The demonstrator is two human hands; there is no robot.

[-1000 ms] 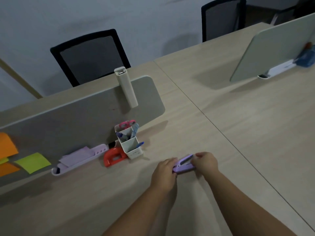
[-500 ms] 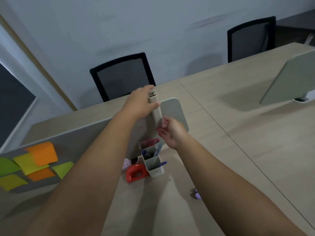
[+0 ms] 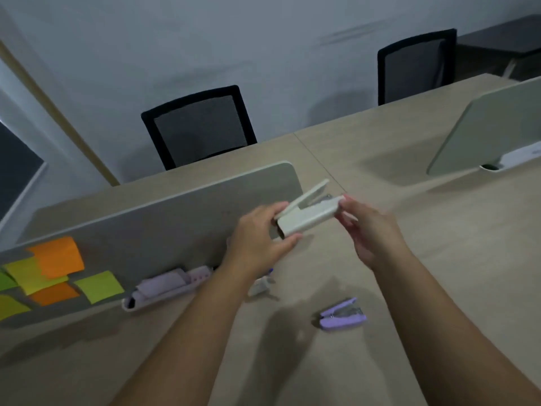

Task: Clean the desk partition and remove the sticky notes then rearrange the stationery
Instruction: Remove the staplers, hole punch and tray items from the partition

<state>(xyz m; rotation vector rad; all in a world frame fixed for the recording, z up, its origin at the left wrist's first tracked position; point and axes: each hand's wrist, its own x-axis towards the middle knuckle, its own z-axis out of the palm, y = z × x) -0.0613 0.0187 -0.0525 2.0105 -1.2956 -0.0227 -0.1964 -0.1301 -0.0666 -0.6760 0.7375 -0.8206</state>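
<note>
A pale beige clip-on holder (image 3: 307, 213) is lifted off the grey desk partition (image 3: 164, 227) and held in the air in front of it. My left hand (image 3: 260, 238) grips its lower end, and my right hand (image 3: 369, 227) pinches its upper end. Orange, yellow and green sticky notes (image 3: 58, 259) cover the partition's left part. A purple stapler (image 3: 342, 316) lies alone on the wooden desk below my right forearm. A lilac tray (image 3: 167, 285) with a folded lilac cloth sits at the partition's foot. My left arm mostly hides the white pen holder (image 3: 262, 284).
Two black mesh chairs (image 3: 199, 127) (image 3: 415, 65) stand behind the desk against the wall. A second partition (image 3: 491, 127) with a white tray stands at the far right. A seam runs across the desk (image 3: 409, 288) between the two places.
Both hands left the purple stapler on the desk, reached up to the beige holder on the partition's top edge, and have now pulled it off and tilted it sideways.
</note>
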